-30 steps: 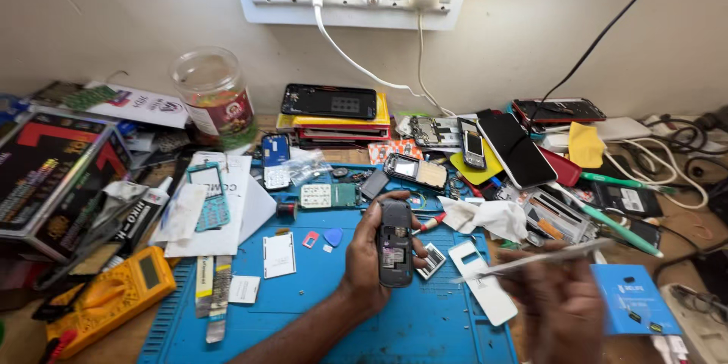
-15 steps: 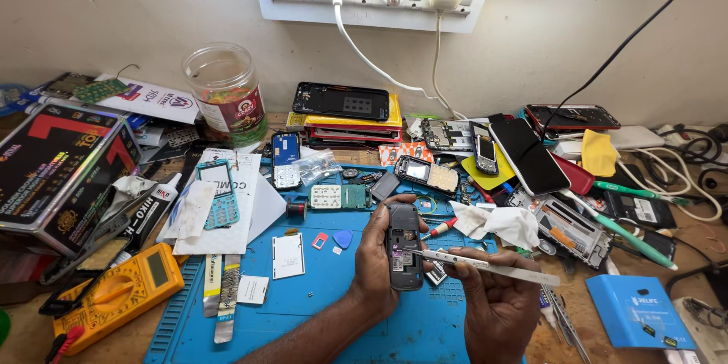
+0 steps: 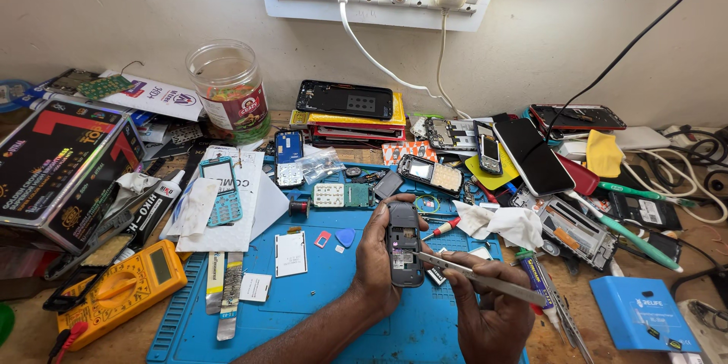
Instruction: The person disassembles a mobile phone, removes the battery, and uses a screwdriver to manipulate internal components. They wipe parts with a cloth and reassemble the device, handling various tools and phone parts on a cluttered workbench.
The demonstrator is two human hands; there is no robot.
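Tweezers (image 3: 478, 279) now down at the opened phone (image 3: 404, 244), right hand (image 3: 489, 318) pinched on them, left hand (image 3: 377, 258) wrapped around the phone.

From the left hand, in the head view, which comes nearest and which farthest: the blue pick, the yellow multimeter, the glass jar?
Measured from the left hand, which holds the small grey phone:
1. Blue pick: on the blue mat, just left of the hand.
2. Glass jar: at the back left, near the wall.
3. Yellow multimeter: at the front left, off the mat's edge.
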